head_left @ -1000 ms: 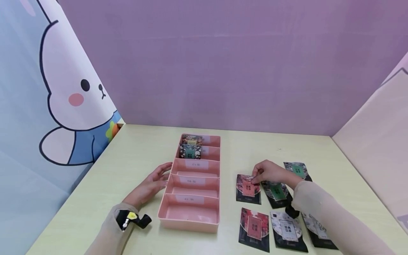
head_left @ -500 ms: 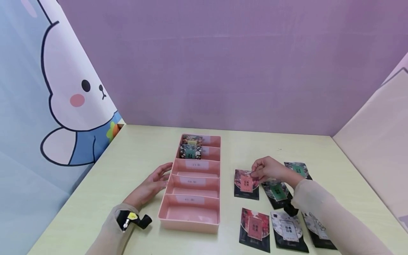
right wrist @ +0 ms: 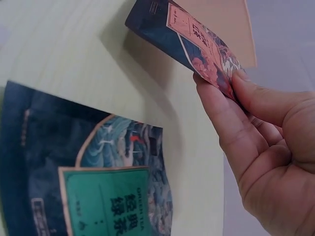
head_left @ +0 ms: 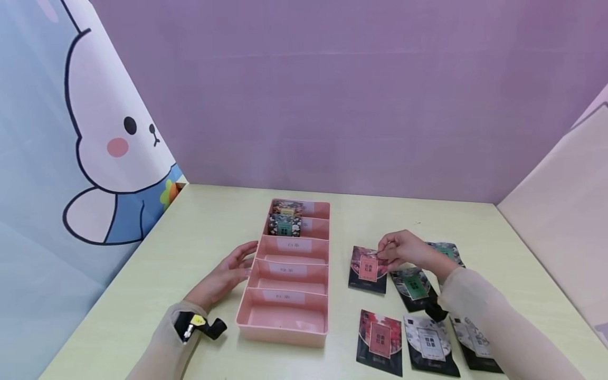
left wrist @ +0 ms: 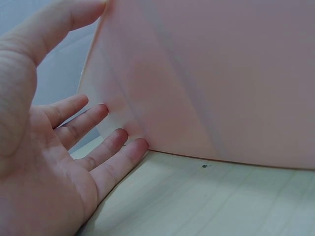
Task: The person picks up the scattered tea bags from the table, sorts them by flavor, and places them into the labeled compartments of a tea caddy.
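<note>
My right hand (head_left: 409,252) pinches the top corner of a tea packet with a red label (head_left: 368,270). In the right wrist view, thumb and fingers grip that packet (right wrist: 192,42) by its edge, and it is tilted above the table with a shadow under it. A green-labelled tea packet (right wrist: 106,182) lies just below it there. On the other side, my left hand (head_left: 223,277) has its fingers spread along the left wall of a pink divided box (head_left: 282,336). In the left wrist view, the fingertips touch this wall (left wrist: 197,78), the thumb up near its rim.
Two tea packets stand in the box's far compartments, one green-labelled (head_left: 284,227) and one yellow-labelled (head_left: 286,208). Paper labels mark the dividers. Another red packet (head_left: 379,342), white packets (head_left: 431,345) and green packets (head_left: 414,287) lie on the right. A purple backdrop (head_left: 332,105) rises behind.
The right hand has raised the red-labelled packet off the table and shifted slightly away from the front edge. The left hand has stayed against the box.
</note>
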A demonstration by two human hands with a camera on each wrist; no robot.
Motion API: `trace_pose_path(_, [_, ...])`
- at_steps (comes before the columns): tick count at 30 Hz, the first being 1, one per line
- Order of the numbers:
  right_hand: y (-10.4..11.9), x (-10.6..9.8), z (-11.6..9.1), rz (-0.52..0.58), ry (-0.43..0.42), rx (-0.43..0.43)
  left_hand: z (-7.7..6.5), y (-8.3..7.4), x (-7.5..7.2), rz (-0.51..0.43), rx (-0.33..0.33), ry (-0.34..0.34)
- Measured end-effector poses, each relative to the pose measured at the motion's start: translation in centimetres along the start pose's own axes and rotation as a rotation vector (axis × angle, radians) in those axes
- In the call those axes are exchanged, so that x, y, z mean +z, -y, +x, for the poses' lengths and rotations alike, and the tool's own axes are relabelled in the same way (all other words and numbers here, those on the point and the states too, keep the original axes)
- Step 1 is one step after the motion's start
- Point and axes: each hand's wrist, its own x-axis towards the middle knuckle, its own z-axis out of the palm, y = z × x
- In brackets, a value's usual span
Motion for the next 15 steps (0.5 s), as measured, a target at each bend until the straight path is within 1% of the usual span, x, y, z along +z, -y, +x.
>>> trace_pose_path(5, [0.6, -0.5, -0.2, -0.002, -0.022, -0.02, 0.1, 0.1, 0.0, 0.005, 0.003, 0.008])
trace_pose_path(7, [1.0, -0.7, -0.2, 0.0, -0.039, -0.014, 0.1, 0.2, -0.1, 0.008, 0.003, 0.007])
trace_pose_path(11, [2.3, -1.0, -0.3, -0.004, -0.077, -0.01, 0.1, 0.0, 0.0, 0.01, 0.007, 0.004])
trace_pose_path(15, [3.7, -1.4, -0.3, -0.01, -0.119, -0.027, -0.1, -0.1, 0.0, 0.01, 0.022, 0.012])
